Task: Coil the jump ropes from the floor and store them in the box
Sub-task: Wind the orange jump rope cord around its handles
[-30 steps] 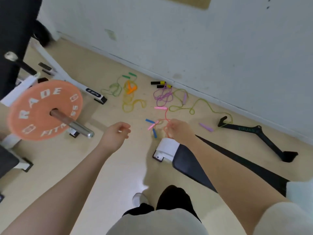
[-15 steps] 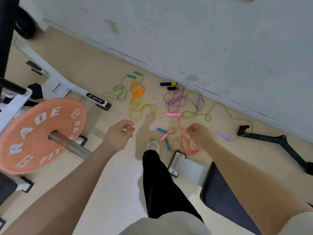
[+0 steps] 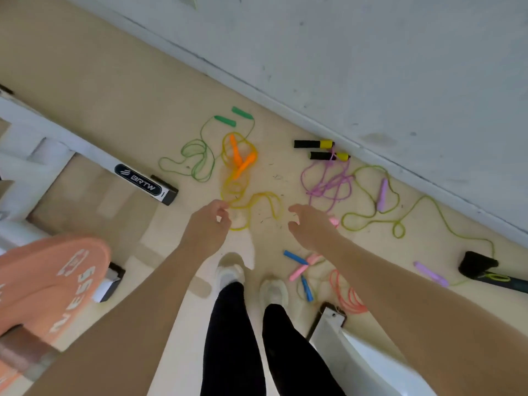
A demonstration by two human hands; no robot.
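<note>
So half a second ago the right hand was pinching the pink/coral rope down by the bench; now it's let go and both hands have swung forward over the yellow one, and the person has stepped in closer.

Going left to right: there's an orange weight plate [image 3: 48,284] on a barbell at the left edge, then a white rack foot [image 3: 143,181] lying along the floor [image 3: 100,90]. Past that, the green rope [image 3: 197,155] sits loose near the wall, and the orange-handled yellow rope [image 3: 243,181] sprawls right next to it, overlapping a bit. The left hand [image 3: 210,224] hangs just at the yellow rope's near loop, fingers loosely curled, holding nothing. The right hand [image 3: 310,224] is spread and relaxed too, empty. Further right is the purple rope [image 3: 328,184] with black-and-yellow handles against the wall, then a lime rope [image 3: 371,201] with lilac handles trailing off toward the right edge. The blue and pink handles plus the coral rope [image 3: 347,295] are by the feet.

No box in sight.

What I'd worry about: yellow and green cross each other, so lifting one could drag the other along and knot them. Also the coral loops are right beside the shoes, an easy trip.
</note>
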